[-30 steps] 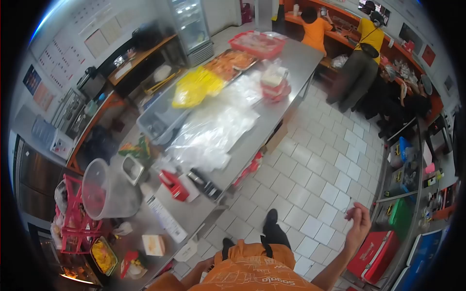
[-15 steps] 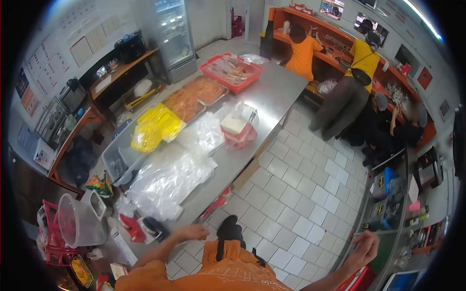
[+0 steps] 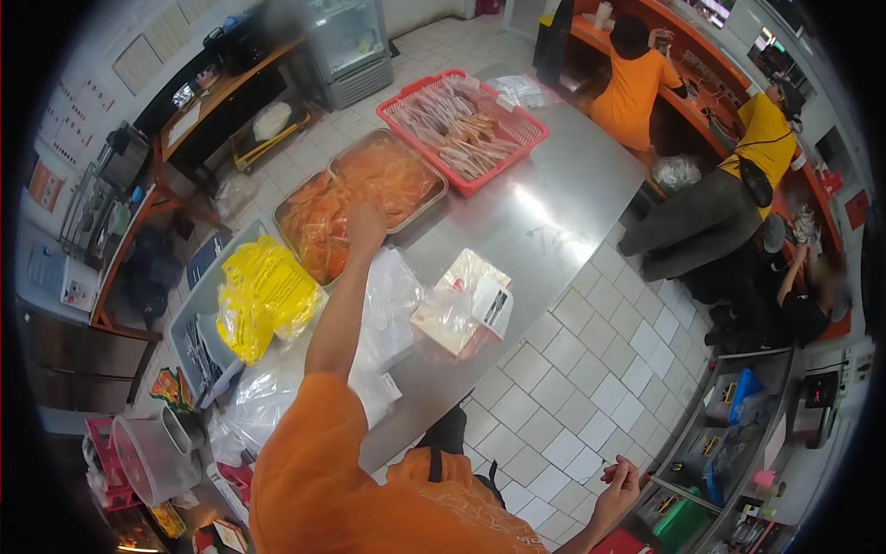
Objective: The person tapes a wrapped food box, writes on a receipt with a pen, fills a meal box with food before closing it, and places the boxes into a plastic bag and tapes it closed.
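Upper centre, our left hand (image 3: 367, 224) reached orange packets (image 3: 388, 171), grip unclear; grasping, we judged, needed pinching. Our right hand (image 3: 618, 485) hung half-open, lower right.

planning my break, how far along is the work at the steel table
Looks done: the red basket is filled. In hand: the left hand is at the orange food, its grip unclear. Likely left: plenty of that food; no finish point is visible.

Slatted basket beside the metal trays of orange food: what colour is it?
Red, the plastic basket; clearest in the head view.
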`<action>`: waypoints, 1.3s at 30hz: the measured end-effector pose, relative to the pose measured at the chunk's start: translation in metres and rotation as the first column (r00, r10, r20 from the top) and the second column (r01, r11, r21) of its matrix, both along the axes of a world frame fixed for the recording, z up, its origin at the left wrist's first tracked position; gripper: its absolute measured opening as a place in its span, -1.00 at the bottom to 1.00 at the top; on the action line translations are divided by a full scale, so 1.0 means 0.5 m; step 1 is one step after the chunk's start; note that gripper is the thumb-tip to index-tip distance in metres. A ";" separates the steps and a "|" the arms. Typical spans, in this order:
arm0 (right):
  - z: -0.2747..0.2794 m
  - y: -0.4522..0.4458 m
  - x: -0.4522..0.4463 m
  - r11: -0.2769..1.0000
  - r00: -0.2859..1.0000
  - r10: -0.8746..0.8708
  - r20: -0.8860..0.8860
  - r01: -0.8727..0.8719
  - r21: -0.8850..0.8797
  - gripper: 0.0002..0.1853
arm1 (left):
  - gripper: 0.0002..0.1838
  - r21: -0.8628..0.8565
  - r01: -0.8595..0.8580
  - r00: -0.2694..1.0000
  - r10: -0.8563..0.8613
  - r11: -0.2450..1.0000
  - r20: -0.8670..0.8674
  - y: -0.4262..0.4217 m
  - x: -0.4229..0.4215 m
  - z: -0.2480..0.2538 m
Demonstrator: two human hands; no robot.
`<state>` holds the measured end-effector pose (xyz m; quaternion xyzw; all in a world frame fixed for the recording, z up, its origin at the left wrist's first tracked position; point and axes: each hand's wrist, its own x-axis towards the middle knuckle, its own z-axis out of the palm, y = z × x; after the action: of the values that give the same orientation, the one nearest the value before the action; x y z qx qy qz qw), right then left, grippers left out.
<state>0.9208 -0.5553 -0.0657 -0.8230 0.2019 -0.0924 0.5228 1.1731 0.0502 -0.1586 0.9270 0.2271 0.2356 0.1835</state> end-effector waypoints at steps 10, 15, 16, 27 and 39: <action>-0.037 -0.028 0.066 0.995 0.994 -0.089 -0.058 0.087 -0.044 -0.72 | -0.76 0.075 -0.217 0.955 0.227 0.973 -0.191 0.094 0.206 -0.085; -0.016 -0.007 0.072 0.984 0.984 -0.151 -0.093 0.141 -0.109 -0.71 | -0.78 0.169 -0.211 0.960 0.237 0.963 -0.152 0.091 0.232 -0.103; -0.016 -0.003 0.069 0.984 0.983 -0.153 -0.100 0.142 -0.105 -0.71 | -0.78 0.174 -0.208 0.959 0.236 0.962 -0.157 0.095 0.230 -0.107; -0.021 0.006 0.005 0.977 0.969 -0.213 -0.124 0.211 -0.033 -0.75 | -0.77 0.048 0.045 0.999 -0.044 0.998 -0.026 0.071 0.168 0.030; 0.074 0.032 -0.149 0.995 0.995 -0.101 -0.009 0.101 0.022 -0.78 | -0.94 0.192 0.245 0.910 -0.294 0.950 0.292 0.034 -0.281 0.294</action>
<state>0.8464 -0.5393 -0.0288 -0.8061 0.2463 -0.1130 0.5260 1.0326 0.0674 -0.0115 0.9107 0.0459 0.3700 0.1776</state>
